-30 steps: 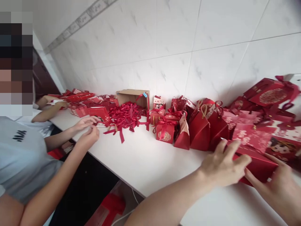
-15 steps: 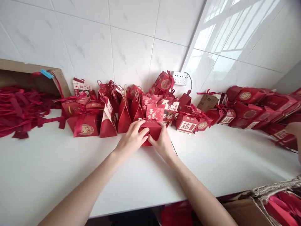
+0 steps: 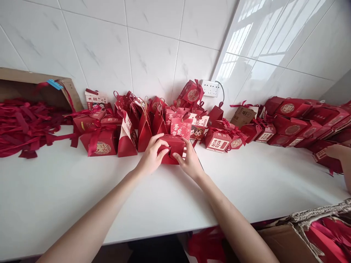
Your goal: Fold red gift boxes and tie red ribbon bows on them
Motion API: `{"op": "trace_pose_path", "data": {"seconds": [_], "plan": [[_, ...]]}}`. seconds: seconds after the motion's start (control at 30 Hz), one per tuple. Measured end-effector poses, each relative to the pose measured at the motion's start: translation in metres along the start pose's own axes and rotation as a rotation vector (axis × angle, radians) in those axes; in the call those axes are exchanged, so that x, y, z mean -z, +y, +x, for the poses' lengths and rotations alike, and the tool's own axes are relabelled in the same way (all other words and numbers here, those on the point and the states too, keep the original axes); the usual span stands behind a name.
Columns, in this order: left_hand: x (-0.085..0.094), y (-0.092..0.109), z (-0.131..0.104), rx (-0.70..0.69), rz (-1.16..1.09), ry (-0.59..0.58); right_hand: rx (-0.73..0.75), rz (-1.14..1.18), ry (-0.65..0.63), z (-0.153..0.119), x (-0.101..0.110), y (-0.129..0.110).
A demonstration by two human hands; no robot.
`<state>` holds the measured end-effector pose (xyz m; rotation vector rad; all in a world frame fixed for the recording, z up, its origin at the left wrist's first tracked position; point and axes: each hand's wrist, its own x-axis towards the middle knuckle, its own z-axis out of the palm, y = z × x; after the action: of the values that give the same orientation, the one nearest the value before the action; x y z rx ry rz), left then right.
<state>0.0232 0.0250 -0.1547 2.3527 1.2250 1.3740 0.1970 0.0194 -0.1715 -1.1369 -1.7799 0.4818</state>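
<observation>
A small red gift box [image 3: 170,159] stands on the white table between my two hands. My left hand [image 3: 151,154] grips its left side, fingers over the top edge and thumb on the near face. My right hand [image 3: 188,159] holds the right side the same way, its thumb pressed on the front near a dark slot. Right behind stands a pink-red box with white lettering [image 3: 181,128]. Peaked red boxes [image 3: 127,137] are lined up to the left, and a box with a white character panel [image 3: 218,141] sits to the right.
Red ribbons [image 3: 33,124] spill from a cardboard box [image 3: 35,76] at the left. Stacked red boxes [image 3: 296,109] fill the right side, where another person's hand [image 3: 338,151] touches one. A power strip [image 3: 210,88] is by the wall. An open carton [image 3: 287,241] stands at lower right.
My thumbs have moved apart on the front of the red gift box, showing more of its face and slot. At the right, the other person's hand has reached further in over a box.
</observation>
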Motion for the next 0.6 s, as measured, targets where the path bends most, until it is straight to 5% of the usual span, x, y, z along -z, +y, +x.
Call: {"op": "trace_pose_path", "data": {"seconds": [0.13, 0.27, 0.47, 0.6], "plan": [[-0.005, -0.007, -0.001, 0.022, -0.088, 0.088, -0.066, 0.071, 0.001, 0.0, -0.001, 0.001], [-0.006, -0.011, -0.003, 0.03, -0.226, 0.02, -0.114, 0.163, 0.022, 0.0, -0.001, -0.001], [0.019, -0.007, 0.001, -0.053, 0.13, -0.178, -0.136, 0.17, 0.041, 0.0, -0.002, -0.003], [0.029, -0.005, 0.003, -0.137, 0.332, -0.168, -0.106, 0.127, 0.04, 0.0, -0.001, -0.003]]}}
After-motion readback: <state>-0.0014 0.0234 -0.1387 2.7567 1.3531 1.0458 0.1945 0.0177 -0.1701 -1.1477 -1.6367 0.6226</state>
